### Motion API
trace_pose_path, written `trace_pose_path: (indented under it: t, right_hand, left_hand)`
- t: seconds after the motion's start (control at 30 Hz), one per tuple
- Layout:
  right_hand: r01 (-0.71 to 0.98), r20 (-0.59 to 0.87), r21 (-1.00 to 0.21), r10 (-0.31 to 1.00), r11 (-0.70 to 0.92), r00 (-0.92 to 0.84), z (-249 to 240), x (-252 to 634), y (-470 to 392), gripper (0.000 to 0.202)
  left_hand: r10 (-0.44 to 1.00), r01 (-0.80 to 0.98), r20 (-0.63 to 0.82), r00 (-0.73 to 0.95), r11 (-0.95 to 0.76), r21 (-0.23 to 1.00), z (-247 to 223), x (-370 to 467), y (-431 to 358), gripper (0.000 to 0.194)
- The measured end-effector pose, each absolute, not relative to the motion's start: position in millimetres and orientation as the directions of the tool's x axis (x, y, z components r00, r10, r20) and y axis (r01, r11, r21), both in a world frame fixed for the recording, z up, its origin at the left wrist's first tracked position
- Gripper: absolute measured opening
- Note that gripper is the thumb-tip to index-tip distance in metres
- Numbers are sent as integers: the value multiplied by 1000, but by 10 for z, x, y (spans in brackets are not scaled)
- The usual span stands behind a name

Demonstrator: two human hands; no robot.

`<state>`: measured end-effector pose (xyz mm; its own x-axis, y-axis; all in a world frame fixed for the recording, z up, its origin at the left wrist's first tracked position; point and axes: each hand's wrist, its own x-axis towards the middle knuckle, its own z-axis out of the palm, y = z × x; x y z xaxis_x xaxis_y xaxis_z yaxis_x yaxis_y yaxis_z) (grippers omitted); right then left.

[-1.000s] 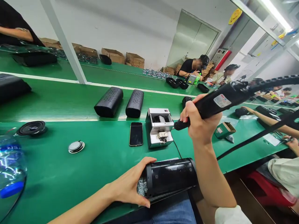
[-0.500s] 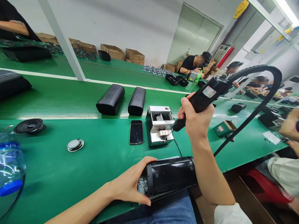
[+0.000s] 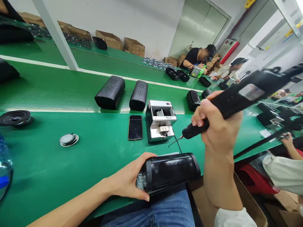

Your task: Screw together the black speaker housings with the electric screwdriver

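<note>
My left hand [image 3: 127, 176] is wrapped round the left end of a black speaker housing [image 3: 170, 171], which lies on its side at the table's front edge above my lap. Grey speckled padding shows at the housing's end by my palm. In my right hand [image 3: 217, 123] is a black electric screwdriver [image 3: 239, 94], tilted so its thin bit points down and left. The bit's tip hangs above the housing's far side, apart from it; whether it carries a screw is too small to tell. Just behind stands a silver screw feeder [image 3: 161, 121].
A phone [image 3: 135, 127] lies left of the feeder. Two black speaker shells [image 3: 110, 93] stand farther back. A small round speaker part [image 3: 68, 139], a speaker cone [image 3: 16, 118] and a plastic bottle [image 3: 5, 167] are at left. Co-workers sit beyond and at right.
My right hand has drawn the screwdriver back from the screw feeder, to the right and toward me. My left hand keeps its hold on the speaker housing. The view has shifted slightly.
</note>
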<state>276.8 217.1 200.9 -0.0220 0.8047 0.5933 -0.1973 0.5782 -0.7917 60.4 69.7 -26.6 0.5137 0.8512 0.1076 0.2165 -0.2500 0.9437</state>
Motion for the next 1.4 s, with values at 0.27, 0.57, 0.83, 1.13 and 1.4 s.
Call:
trace_pose_path:
  t: [0.27, 0.57, 0.83, 1.13, 1.4]
  right_hand:
    - [-200, 667, -706, 733, 679, 136, 2275, 3077, 1951, 18]
    - [-178, 788, -479, 510, 860, 345, 2010, 2706, 2734, 24]
    - [-307, 747, -585, 646, 751, 157, 2166, 2894, 2146, 20]
    - [-173, 640, -758, 768, 629, -11, 1880, 2454, 2313, 21]
    - [-219, 655, -734, 756, 642, 22, 1894, 2463, 2385, 19]
  left_hand:
    - [861, 227, 86, 501, -227, 947, -291, 611, 679, 128]
    - [869, 220, 82, 488, -213, 952, -320, 595, 686, 132]
    - [862, 211, 96, 497, -228, 951, -344, 613, 695, 132]
    - [855, 173, 139, 500, -256, 951, -308, 624, 708, 129]
    - [851, 177, 163, 500, -284, 942, -271, 629, 711, 123]
